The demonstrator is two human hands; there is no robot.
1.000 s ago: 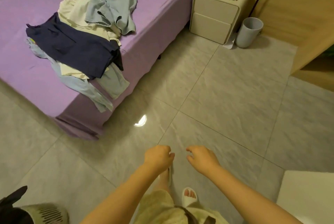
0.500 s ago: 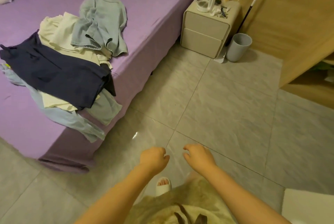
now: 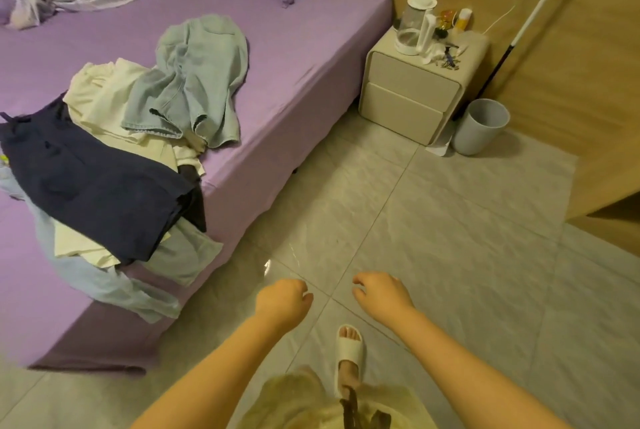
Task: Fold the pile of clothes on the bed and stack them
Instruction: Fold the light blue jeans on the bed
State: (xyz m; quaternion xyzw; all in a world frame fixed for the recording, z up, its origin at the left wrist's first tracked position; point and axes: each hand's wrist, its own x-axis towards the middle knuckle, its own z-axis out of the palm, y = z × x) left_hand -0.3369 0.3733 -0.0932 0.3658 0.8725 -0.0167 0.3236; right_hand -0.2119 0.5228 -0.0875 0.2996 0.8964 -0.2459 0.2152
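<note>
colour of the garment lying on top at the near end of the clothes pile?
Dark navy garment, plain, head view.

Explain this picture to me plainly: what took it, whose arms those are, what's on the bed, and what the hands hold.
The picture comes from a camera worn on a person's head, looking forward and down, so the arms are the wearer's own. The left hand and right hand hang over the tiled floor with loosely curled fingers and hold nothing. On the purple bed lies an unfolded pile: pale blue denim, a cream garment, a navy garment and light blue pieces drooping over the edge. Beside the bed stand a nightstand and a bin.
</note>
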